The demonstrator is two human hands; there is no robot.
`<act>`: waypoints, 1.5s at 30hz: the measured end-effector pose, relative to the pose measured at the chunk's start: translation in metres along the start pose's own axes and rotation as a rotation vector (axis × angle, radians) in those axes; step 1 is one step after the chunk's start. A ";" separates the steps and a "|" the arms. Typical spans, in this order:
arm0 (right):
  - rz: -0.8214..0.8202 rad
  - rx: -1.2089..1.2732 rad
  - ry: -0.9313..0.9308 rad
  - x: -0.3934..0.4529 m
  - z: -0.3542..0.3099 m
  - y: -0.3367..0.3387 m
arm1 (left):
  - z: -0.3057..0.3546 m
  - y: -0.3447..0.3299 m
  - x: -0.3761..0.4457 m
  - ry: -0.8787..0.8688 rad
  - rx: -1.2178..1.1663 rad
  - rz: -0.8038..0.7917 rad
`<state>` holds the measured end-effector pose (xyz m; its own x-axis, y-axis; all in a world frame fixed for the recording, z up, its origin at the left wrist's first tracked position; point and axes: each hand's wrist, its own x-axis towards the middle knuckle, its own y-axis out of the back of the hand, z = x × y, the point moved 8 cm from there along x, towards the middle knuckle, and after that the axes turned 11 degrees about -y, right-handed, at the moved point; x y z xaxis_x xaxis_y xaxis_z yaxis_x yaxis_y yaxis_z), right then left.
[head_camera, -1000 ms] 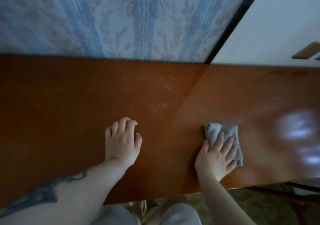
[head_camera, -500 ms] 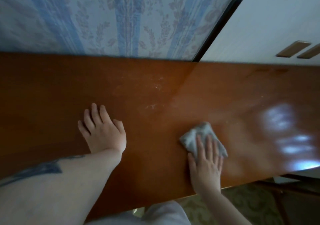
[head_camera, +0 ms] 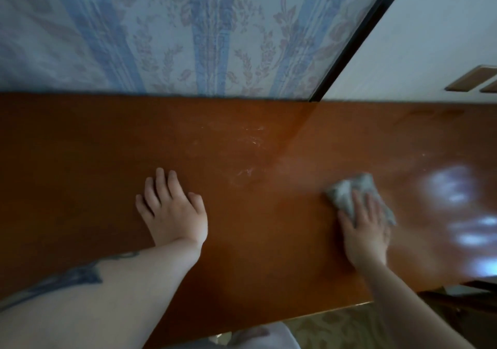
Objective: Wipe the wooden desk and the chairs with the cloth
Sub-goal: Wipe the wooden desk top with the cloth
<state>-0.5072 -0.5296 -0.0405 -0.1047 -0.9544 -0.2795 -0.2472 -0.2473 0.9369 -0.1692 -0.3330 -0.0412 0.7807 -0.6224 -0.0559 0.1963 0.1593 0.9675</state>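
The right hand (head_camera: 363, 222) is lying flat with its fingers straight and spread, pressing the grey cloth (head_camera: 349, 191) down onto the wooden tabletop (head_camera: 269, 241). The cloth is bunching out ahead of those fingertips and a little to either side of them, crumpled, not folded square. It is looking soft and light, the sort of rag that gives no resistance of its own, so I am judging that all the wiping force is coming from the palm above it; pressing on its middle, as now, is the sensible hold, since a pinch at 1 corner would likely let it roll up and drag. The polished wood is looking slick, so the cloth should be sliding easily.

The left hand (head_camera: 172, 209) is resting open on the tabletop well to the left of the right hand, fingers straight, holding nothing, seemingly bracing the body.

Pale scuffs (head_camera: 247, 155) are sitting between the 2 hands and a little farther toward the patterned wall (head_camera: 188, 31).

Compared with 0.5 s back, the right hand is carrying the cloth farther from the left hand, closer to the bright reflections (head_camera: 462, 214) at its right. The left hand is keeping the same flat pose.
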 end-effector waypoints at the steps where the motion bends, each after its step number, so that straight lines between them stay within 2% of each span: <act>1: 0.031 0.095 -0.254 0.008 0.026 0.006 | 0.000 0.000 0.000 0.000 -0.010 0.000; 2: 0.056 0.155 -0.476 0.002 0.045 0.008 | -0.001 0.000 -0.001 0.003 -0.023 0.003; 3: 0.080 0.166 -0.587 -0.014 0.048 0.007 | -0.001 0.000 -0.001 0.006 -0.034 0.012; 4: 0.101 0.112 -0.574 -0.036 0.037 0.000 | -0.001 0.000 -0.002 0.008 -0.043 0.018; 5: 0.112 0.046 -0.442 -0.058 0.015 -0.010 | -0.001 0.001 -0.002 0.009 -0.052 0.020; 7: 0.066 -0.066 0.052 -0.106 -0.051 -0.037 | -0.002 0.001 -0.001 0.012 -0.063 0.026; 9: -0.124 -0.167 0.613 -0.148 -0.120 -0.065 | -0.004 0.002 -0.001 0.018 -0.091 0.042; 10: -0.206 -0.218 0.818 -0.155 -0.145 -0.072 | -0.005 0.003 -0.001 0.016 -0.110 0.058; 11: -0.247 -0.272 0.934 -0.148 -0.162 -0.075 | -0.005 0.005 -0.001 0.013 -0.122 0.072; 12: -0.254 -0.298 0.938 -0.131 -0.171 -0.073 | -0.006 0.006 -0.001 0.014 -0.129 0.076; 13: -0.228 -0.279 0.826 -0.107 -0.174 -0.065 | -0.005 0.006 -0.001 0.016 -0.131 0.070; 16: -0.051 -0.086 0.162 -0.053 -0.130 -0.042 | -0.004 0.007 -0.002 0.020 -0.123 0.059; 17: -0.021 -0.107 0.071 -0.064 -0.120 -0.043 | -0.004 0.006 -0.002 0.020 -0.120 0.060; 18: -0.003 -0.141 0.131 -0.084 -0.123 -0.050 | -0.005 0.006 -0.002 0.021 -0.119 0.061; 21: -0.118 -0.231 0.756 -0.144 -0.174 -0.077 | -0.006 0.006 -0.002 0.024 -0.124 0.072; 22: -0.154 -0.260 0.880 -0.142 -0.190 -0.079 | -0.006 0.006 -0.002 0.027 -0.129 0.077; 23: -0.174 -0.276 0.896 -0.127 -0.200 -0.080 | -0.006 0.006 -0.001 0.029 -0.133 0.078; 24: -0.160 -0.259 0.817 -0.105 -0.202 -0.077 | -0.006 0.006 -0.002 0.029 -0.134 0.075; 26: -0.093 -0.128 0.449 -0.058 -0.179 -0.060 | -0.005 0.005 -0.002 0.024 -0.130 0.063; 28: -0.019 -0.031 0.051 -0.052 -0.136 -0.051 | -0.005 0.005 -0.002 0.023 -0.123 0.056; 29: 0.004 -0.046 -0.017 -0.067 -0.126 -0.052 | -0.005 0.004 -0.002 0.024 -0.118 0.055; 30: 0.019 -0.089 0.056 -0.087 -0.131 -0.055 | -0.005 0.004 -0.002 0.024 -0.113 0.056; 33: -0.133 -0.180 0.720 -0.138 -0.192 -0.078 | -0.005 0.003 -0.001 0.022 -0.118 0.074; 34: -0.190 -0.219 0.871 -0.135 -0.209 -0.079 | -0.005 0.004 -0.001 0.021 -0.121 0.082; 35: -0.222 -0.256 0.912 -0.121 -0.217 -0.080 | -0.005 0.004 -0.001 0.021 -0.125 0.092; 36: -0.209 -0.260 0.851 -0.096 -0.217 -0.076 | -0.005 0.005 -0.002 0.022 -0.129 0.101; 37: -0.160 -0.224 0.707 -0.066 -0.207 -0.068 | -0.005 0.005 -0.002 0.022 -0.130 0.099; 40: 0.004 -0.027 0.068 -0.010 -0.111 -0.035 | -0.004 0.005 -0.002 0.016 -0.123 0.071; 42: 0.098 0.100 -0.282 -0.022 -0.037 -0.017 | -0.005 0.005 -0.002 0.020 -0.117 0.061; 44: 0.146 0.165 -0.426 -0.055 -0.003 -0.018 | -0.004 0.005 -0.002 0.022 -0.104 0.053; 45: 0.134 0.154 -0.403 -0.072 -0.004 -0.025 | -0.003 0.005 -0.002 0.021 -0.096 0.048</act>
<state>-0.4890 -0.4549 -0.0430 -0.5050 -0.8274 -0.2456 -0.3431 -0.0686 0.9368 -0.1682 -0.3283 -0.0374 0.8025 -0.5964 -0.0163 0.2136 0.2617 0.9412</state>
